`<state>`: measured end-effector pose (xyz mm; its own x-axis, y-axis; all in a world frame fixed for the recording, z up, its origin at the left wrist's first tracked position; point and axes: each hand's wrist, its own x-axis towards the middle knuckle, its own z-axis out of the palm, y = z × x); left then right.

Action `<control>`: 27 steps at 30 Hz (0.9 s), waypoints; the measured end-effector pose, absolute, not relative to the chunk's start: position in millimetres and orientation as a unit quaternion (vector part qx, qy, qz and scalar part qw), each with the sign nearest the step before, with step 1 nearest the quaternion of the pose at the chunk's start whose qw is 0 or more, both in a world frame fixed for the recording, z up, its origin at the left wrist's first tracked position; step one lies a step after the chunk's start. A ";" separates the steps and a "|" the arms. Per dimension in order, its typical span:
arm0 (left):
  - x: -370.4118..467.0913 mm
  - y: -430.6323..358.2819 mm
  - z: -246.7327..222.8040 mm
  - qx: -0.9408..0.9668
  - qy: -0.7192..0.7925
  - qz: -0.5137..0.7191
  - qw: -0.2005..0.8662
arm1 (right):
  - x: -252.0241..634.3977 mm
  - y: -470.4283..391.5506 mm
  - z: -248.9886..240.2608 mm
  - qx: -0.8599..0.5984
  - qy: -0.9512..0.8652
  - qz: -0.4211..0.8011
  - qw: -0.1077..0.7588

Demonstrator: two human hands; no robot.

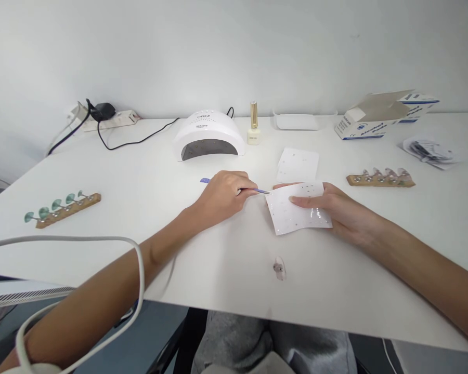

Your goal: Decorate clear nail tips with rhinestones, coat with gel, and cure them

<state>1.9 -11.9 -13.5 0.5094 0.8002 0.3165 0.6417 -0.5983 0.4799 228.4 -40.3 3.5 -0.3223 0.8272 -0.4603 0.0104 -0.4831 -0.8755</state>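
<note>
My left hand [226, 195] is closed around purple-blue tweezers [262, 191]. Their metal tip meets the upper left edge of a white sticker sheet [290, 218] dotted with small shiny pieces. My right hand [340, 210] grips that sheet from the right, thumb on top and fingers behind. Whether the tip pinches a piece is too small to tell. Below the sheet, near the table's front edge, lies a pale pink nail tip [281, 269] with a small metal part on it. A second white sheet [298, 165] rests flat behind my right hand.
A white nail lamp [209, 130] and a gold-capped polish bottle [253, 130] stand at the back. Wooden stands hold green nail tips [68, 212] left and pink ones [381, 180] right. An opened box [364, 124] sits back right. A white cable [138, 259] crosses my left arm.
</note>
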 end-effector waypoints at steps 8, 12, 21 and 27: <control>1.0 -10.2 -15.9 0.861 0.412 0.264 0.140 | 228.5 -40.3 4.0 -0.508 -0.407 0.700 0.294; 1.3 -9.4 -17.3 0.861 0.408 0.266 0.143 | 228.1 -40.3 4.9 -0.509 -0.409 0.700 0.290; 1.7 -10.6 -16.4 0.853 0.413 0.274 0.162 | 230.3 -39.6 -0.8 -0.499 -0.433 0.688 0.300; 5.3 -12.9 -16.7 0.826 0.440 0.293 0.194 | 233.9 -37.8 -9.2 -0.479 -0.456 0.680 0.316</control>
<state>5.3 -12.9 -16.7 0.4406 0.8410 0.3140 0.6141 -0.5375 0.5780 233.9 -37.8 -9.2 -0.3413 0.8669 -0.3633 0.0073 -0.3841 -0.9233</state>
